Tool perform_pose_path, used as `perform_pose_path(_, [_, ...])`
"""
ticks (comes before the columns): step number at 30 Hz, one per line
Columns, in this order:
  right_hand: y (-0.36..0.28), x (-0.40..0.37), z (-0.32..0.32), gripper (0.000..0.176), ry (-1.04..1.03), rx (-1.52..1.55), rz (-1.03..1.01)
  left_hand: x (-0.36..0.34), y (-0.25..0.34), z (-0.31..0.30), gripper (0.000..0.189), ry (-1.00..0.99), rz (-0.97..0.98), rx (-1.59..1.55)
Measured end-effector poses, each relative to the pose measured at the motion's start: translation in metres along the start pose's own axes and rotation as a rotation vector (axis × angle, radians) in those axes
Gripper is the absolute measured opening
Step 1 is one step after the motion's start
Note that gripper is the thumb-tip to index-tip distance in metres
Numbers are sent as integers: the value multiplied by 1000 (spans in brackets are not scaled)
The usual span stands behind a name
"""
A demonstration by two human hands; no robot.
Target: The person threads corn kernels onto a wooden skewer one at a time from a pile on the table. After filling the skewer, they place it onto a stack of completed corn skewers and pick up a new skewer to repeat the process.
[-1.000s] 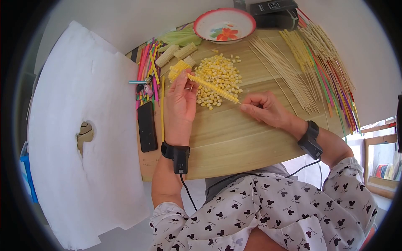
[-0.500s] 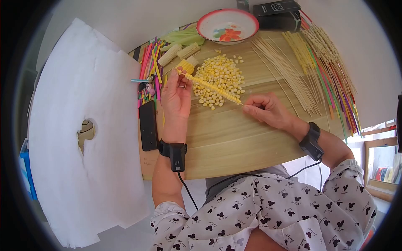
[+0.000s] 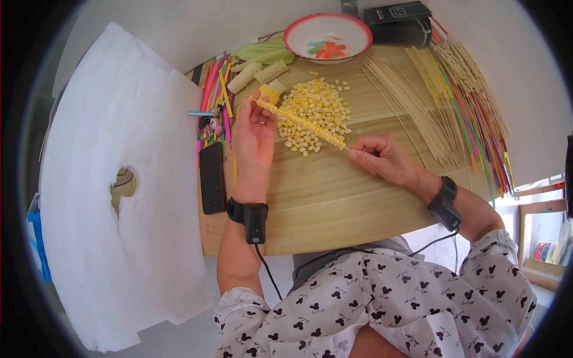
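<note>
A thin skewer strung with yellow corn kernels (image 3: 304, 123) slants between my two hands, above the edge of the loose kernel pile (image 3: 316, 104). My right hand (image 3: 382, 158) pinches its lower right end, where a short bare tip shows. At the upper left end, my left hand (image 3: 255, 134) has its palm turned up and its fingers curled behind the skewer. Just beyond those fingers lies a partly stripped yellow cob (image 3: 269, 94). Two bare cobs (image 3: 245, 77) rest further back, beside a green husk (image 3: 262, 53).
A red-rimmed bowl (image 3: 327, 37) stands at the back. Bare skewers (image 3: 412, 107) and filled skewers (image 3: 459, 65) lie on the right. Colourful strips (image 3: 212, 83) and a black phone (image 3: 212, 178) are on the left. A black box (image 3: 399, 30) sits behind.
The view has shifted slightly. The kernels at the skewer's upper left end sit a little further from its tip, and my left fingers have moved slightly.
</note>
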State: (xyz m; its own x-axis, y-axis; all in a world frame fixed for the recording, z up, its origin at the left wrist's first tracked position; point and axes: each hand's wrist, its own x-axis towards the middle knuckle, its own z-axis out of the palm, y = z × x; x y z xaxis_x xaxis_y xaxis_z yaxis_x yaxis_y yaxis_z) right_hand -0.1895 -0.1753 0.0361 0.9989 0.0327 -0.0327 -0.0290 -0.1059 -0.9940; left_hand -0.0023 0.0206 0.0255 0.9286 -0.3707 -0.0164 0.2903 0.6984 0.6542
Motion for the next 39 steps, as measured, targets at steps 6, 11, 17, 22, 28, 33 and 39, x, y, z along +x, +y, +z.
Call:
perform_pose_path(6, [0,0,0,21,1,-13,9,7,5,-11,27,-4,-13,20])
perform_pose_path(11, [0,0,0,21,-1,-11,8,3,3,-8,25,-9,-19,35])
perform_pose_path(17, [0,0,0,21,-2,-8,17,-1,0,-1,21,-5,-30,59])
perform_pose_path(22, [-4,-1,1,20,-1,-2,64,-3,-1,2,22,-10,11,104])
perform_pose_path(28, [-2,1,1,18,76,72,71,-2,6,6,27,-40,7,346])
perform_pose_path(33, [2,4,-1,19,151,86,55,8,16,-15,16,-192,87,1098])
perform_pose_path(39, [2,6,0,19,170,60,46,-2,13,-8,11,-459,52,1515])
